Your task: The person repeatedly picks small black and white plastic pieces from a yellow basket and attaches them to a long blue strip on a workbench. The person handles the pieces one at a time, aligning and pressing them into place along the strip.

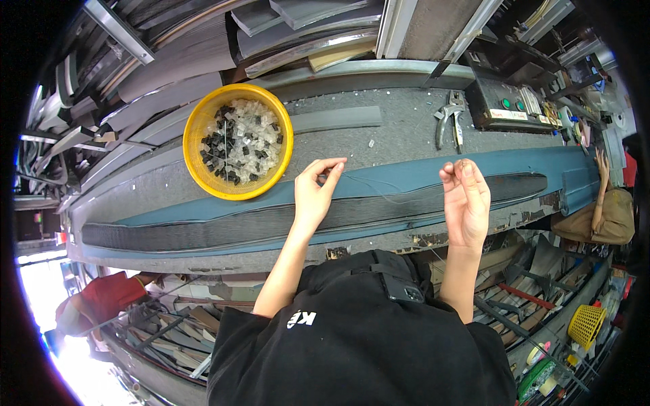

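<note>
A long bundle of dark pleated mesh (271, 215) lies lengthwise on a blue-grey sheet (406, 169) across the bench. Above its middle, my left hand (315, 193) pinches thumb and forefinger together at a thin cord (379, 186). The cord sags in a loose curve over the mesh toward my right hand. My right hand (467, 203) is raised over the right part of the bundle, palm turned up, fingers curled in against the thumb. What sits in that pinch is too small to make out.
A yellow basket (290, 145) of small clear and black plastic pieces stands at the left. Pliers (449, 122) and a box with green buttons (501, 101) are at the back right. A grey strip (338, 118) lies behind. Other people are at far left (112, 298) and right (599, 210).
</note>
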{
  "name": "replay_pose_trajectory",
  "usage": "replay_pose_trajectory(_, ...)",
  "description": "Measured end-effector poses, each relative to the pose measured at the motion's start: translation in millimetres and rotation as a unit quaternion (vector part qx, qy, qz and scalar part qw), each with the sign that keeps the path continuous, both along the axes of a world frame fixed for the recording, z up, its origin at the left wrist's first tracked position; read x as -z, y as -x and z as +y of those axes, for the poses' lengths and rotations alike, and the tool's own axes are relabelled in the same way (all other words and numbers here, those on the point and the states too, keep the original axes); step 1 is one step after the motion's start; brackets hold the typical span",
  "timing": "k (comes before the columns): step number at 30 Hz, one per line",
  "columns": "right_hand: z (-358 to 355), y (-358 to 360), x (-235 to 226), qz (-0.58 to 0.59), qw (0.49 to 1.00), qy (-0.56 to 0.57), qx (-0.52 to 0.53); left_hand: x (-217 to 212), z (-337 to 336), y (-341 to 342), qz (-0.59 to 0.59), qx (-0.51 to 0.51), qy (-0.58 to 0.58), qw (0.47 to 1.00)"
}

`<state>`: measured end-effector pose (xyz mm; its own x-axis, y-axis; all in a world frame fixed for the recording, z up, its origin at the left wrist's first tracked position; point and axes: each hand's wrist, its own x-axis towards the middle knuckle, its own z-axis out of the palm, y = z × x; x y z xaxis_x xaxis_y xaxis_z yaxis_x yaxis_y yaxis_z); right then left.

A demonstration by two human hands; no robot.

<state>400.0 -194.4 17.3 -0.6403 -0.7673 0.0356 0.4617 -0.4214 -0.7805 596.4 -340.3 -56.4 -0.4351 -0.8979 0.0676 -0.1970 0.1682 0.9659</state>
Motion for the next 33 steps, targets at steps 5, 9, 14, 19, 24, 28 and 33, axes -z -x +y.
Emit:
replay_pose_trajectory(5,15,2,17,-0.007,0.999,-0.043,-0.013,7,0,-2,-0.107,0.055,0.081,0.989)
replay_pose_trajectory(9,13,-8,29,-0.037,0.997,-0.057,-0.021,18,-16,36,-0.145,0.056,0.142,0.978)
replay_pose_trajectory(14,11,-16,27,-0.002,0.997,-0.058,-0.043,46,-32,86,-0.225,0.083,0.269,0.933)
replay_pose_trajectory(19,19,-14,26,0.027,0.996,-0.078,-0.021,35,-43,80,-0.225,0.078,0.261,0.935)
replay_pose_trajectory(24,25,-11,33,0.011,0.997,-0.08,-0.009,-48,-70,-28,-0.313,-0.133,0.389,0.856)
replay_pose_trajectory(28,13,-12,35,0.019,0.996,-0.085,-0.026,-62,-19,-84,-0.308,0.144,0.344,0.875)
replay_pose_trajectory(33,-1,-24,31,0.038,0.993,-0.087,-0.069,-2,78,-76,-0.272,0.388,0.247,0.845)
